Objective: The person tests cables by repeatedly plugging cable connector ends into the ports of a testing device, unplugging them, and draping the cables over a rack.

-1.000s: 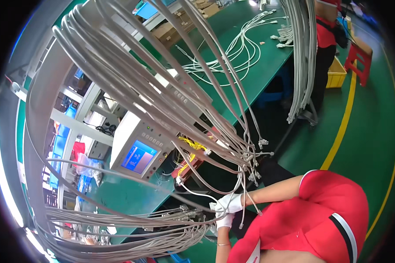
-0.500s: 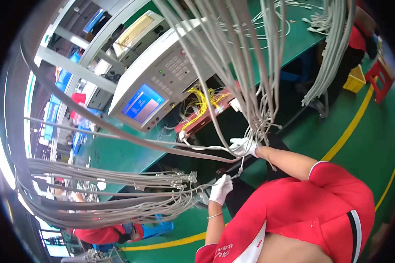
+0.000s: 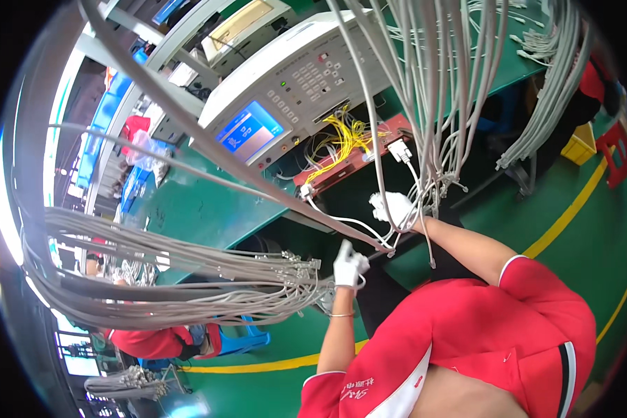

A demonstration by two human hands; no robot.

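My left hand [image 3: 350, 266], in a white glove, is raised beside the ends of a grey cable bundle [image 3: 285, 279]. Its index finger points up and away from the others, and I see no cable gripped in it. To its right, my gloved right hand [image 3: 397, 209] has its fingers curled round a grey cable [image 3: 379, 164] that hangs from above. More hanging cables [image 3: 432, 90] end in a tangle of plugs [image 3: 439, 187] by that wrist. Beyond the hands, a red test fixture [image 3: 341, 161] carries yellow wires [image 3: 341, 139] and two pale plugs [image 3: 400, 150].
A white bench tester [image 3: 258, 90] with a lit blue screen stands on the green table [image 3: 195, 209]. A thick grey cable [image 3: 209, 139] crosses at left. Further cables [image 3: 543, 111] hang at right, near a yellow crate [image 3: 578, 144] and a red stool [image 3: 616, 157]. A co-worker in red [image 3: 153, 343] sits at lower left.
My left hand has come off the cable end it held and moved up, its index finger now extended. My right hand stays among the hanging cables. The view has shifted, so the tester sits further right.
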